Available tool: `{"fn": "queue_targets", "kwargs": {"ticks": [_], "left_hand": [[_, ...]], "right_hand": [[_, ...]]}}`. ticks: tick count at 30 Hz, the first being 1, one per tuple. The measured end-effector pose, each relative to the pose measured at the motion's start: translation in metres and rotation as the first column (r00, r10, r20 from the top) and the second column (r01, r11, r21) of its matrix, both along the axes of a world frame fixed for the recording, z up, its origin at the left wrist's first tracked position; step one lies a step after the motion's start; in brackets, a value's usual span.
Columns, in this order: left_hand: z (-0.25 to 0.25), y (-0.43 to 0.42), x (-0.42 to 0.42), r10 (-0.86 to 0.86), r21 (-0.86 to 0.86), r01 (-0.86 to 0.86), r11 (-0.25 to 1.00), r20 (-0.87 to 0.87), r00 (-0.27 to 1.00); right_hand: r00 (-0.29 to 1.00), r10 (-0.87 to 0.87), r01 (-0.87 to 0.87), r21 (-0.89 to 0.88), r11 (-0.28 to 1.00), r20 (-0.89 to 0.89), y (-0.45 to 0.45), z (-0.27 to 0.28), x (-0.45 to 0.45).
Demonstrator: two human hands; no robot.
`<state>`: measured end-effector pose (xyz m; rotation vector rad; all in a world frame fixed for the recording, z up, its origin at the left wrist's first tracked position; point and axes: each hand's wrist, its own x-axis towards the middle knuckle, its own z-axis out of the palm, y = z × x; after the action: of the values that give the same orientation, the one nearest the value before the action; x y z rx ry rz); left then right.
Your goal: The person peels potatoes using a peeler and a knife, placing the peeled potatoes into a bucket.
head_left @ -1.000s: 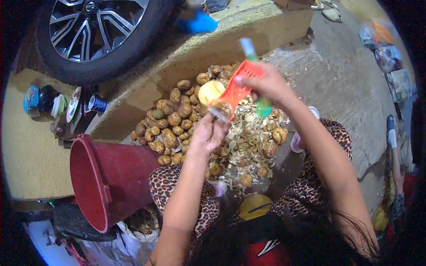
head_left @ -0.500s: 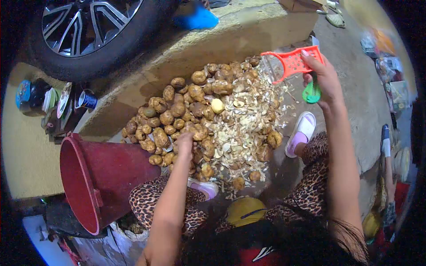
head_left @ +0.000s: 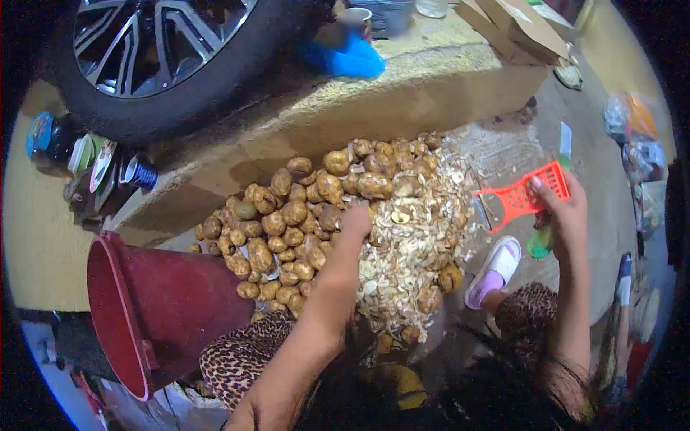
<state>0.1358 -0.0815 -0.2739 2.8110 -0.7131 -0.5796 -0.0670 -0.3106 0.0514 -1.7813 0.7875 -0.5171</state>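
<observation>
Holding orange peeler (head_left: 523, 195) in your right grip (head_left: 566, 210), thumb on its perforated face; green tool (head_left: 540, 243) in same grip, partly hidden. Your left grip (head_left: 357, 218) reaches into pile; fingers hidden, cannot tell whether closed on anything. Brown potatoes (head_left: 293, 212) heaped left of and beyond left grip; peelings (head_left: 402, 258) just right of it, between your grips. Slipper (head_left: 507, 258) nearer you than peeler. Well left of left grip, red bucket (head_left: 194, 294); beyond both grips, ledge (head_left: 410, 104).
</observation>
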Motion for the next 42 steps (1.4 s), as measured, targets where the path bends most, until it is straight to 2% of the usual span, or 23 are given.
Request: {"fn": "queue_targets", "kwargs": {"ticks": [2, 4, 8, 9, 10, 11, 12, 13, 14, 16, 17, 18, 20, 22, 24, 26, 29, 32, 34, 38, 39, 41, 42], "left_hand": [[0.012, -0.001, -0.003, 0.008, 0.041, -0.005, 0.999, -0.066, 0.998], [0.015, 0.007, -0.011, -0.061, -0.014, 0.060, 0.998, -0.006, 0.998], [0.083, 0.043, -0.007, -0.064, -0.186, 0.051, 0.981, -0.062, 0.996], [0.075, 0.061, 0.004, 0.033, -0.340, -0.046, 0.939, -0.044, 0.998], [0.088, 0.082, 0.016, 0.115, -0.445, -0.207, 0.871, -0.224, 0.968], [0.158, 0.097, 0.012, 0.220, -0.415, -0.270, 0.869, -0.165, 0.962], [0.160, 0.131, 0.029, 0.234, -0.575, -0.256, 0.777, -0.114, 0.965], [0.206, 0.160, 0.030, 0.263, -0.654, -0.185, 0.733, 0.021, 0.965], [0.265, 0.184, 0.028, 0.291, -0.499, -0.127, 0.857, 0.265, 0.919], [0.341, 0.243, 0.012, 0.421, -0.489, -0.120, 0.864, 0.569, 0.707], [0.367, 0.277, 0.001, 0.535, -0.562, -0.179, 0.807, 0.570, 0.624], [0.391, 0.307, -0.014, 0.524, -0.515, -0.164, 0.842, 0.704, 0.480], [0.412, 0.367, -0.041, 0.606, -0.543, -0.270, 0.795, 0.731, 0.314], [0.409, 0.415, -0.065, 0.533, -0.404, -0.461, 0.790, 0.824, 0.193], [0.383, 0.474, -0.078, 0.450, -0.190, -0.599, 0.778, 0.834, 0.320], [0.370, 0.470, -0.091, 0.557, -0.258, -0.641, 0.723, 0.767, 0.319], [0.381, 0.407, -0.088, 0.431, -0.315, -0.386, 0.867, 0.863, 0.263], [0.362, 0.355, -0.047, 0.309, -0.309, -0.073, 0.948, 0.846, 0.434], [0.315, 0.333, -0.003, 0.224, -0.329, 0.067, 0.942, 0.764, 0.605], [0.195, 0.336, 0.067, 0.307, -0.059, -0.315, 0.947, 0.453, 0.837], [0.172, 0.344, 0.079, 0.329, 0.035, -0.362, 0.931, 0.341, 0.880], [0.100, 0.371, 0.101, 0.292, 0.136, -0.355, 0.925, 0.344, 0.892], [0.094, 0.369, 0.101, 0.331, 0.232, -0.370, 0.900, 0.192, 0.924]], "right_hand": [[0.999, 0.022, -0.022, -0.002, 1.000, -0.025, 0.000, -0.004, 0.007], [0.998, 0.054, -0.054, 0.011, 0.998, -0.037, 0.003, -0.008, 0.012], [0.991, 0.112, -0.111, 0.016, 0.994, -0.074, 0.014, -0.009, 0.021], [0.989, 0.129, -0.129, 0.016, 0.992, -0.073, 0.017, -0.009, 0.022], [0.987, 0.145, -0.145, 0.012, 0.989, -0.070, 0.019, -0.011, 0.025], [0.985, 0.159, -0.159, 0.008, 0.987, -0.070, 0.021, -0.012, 0.026], [0.982, 0.178, -0.178, 0.018, 0.984, -0.058, 0.024, -0.014, 0.028], [0.978, 0.201, -0.199, 0.029, 0.979, -0.048, 0.028, -0.016, 0.031], [0.974, 0.222, -0.221, 0.038, 0.975, -0.033, 0.032, -0.017, 0.035], [0.967, 0.249, -0.248, 0.013, 0.969, -0.046, 0.044, -0.017, 0.039], [0.964, 0.262, -0.262, -0.001, 0.965, -0.054, 0.049, -0.017, 0.040], [0.959, 0.277, -0.279, -0.029, 0.960, -0.062, 0.053, -0.020, 0.042], [0.948, 0.308, -0.315, -0.086, 0.945, -0.084, 0.059, -0.025, 0.044], [0.925, 0.364, -0.376, -0.111, 0.920, -0.111, 0.066, -0.028, 0.044], [0.911, 0.390, -0.410, -0.176, 0.895, -0.137, 0.069, -0.032, 0.043], [0.907, 0.391, -0.421, -0.274, 0.865, -0.159, 0.074, -0.041, 0.043], [0.904, 0.379, -0.421, -0.266, 0.867, -0.197, 0.092, -0.032, 0.043], [0.889, 0.365, -0.424, -0.200, 0.883, -0.276, 0.103, -0.027, 0.048], [0.867, 0.398, -0.482, -0.295, 0.825, -0.301, 0.090, -0.044, 0.052], [0.853, 0.419, -0.514, -0.364, 0.777, -0.311, 0.090, -0.056, 0.058], [0.865, 0.400, -0.488, -0.320, 0.812, -0.304, 0.093, -0.056, 0.059], [0.886, 0.356, -0.427, -0.226, 0.875, -0.296, 0.101, -0.055, 0.061], [0.881, 0.369, -0.447, -0.265, 0.854, -0.296, 0.094, -0.062, 0.061]]}}
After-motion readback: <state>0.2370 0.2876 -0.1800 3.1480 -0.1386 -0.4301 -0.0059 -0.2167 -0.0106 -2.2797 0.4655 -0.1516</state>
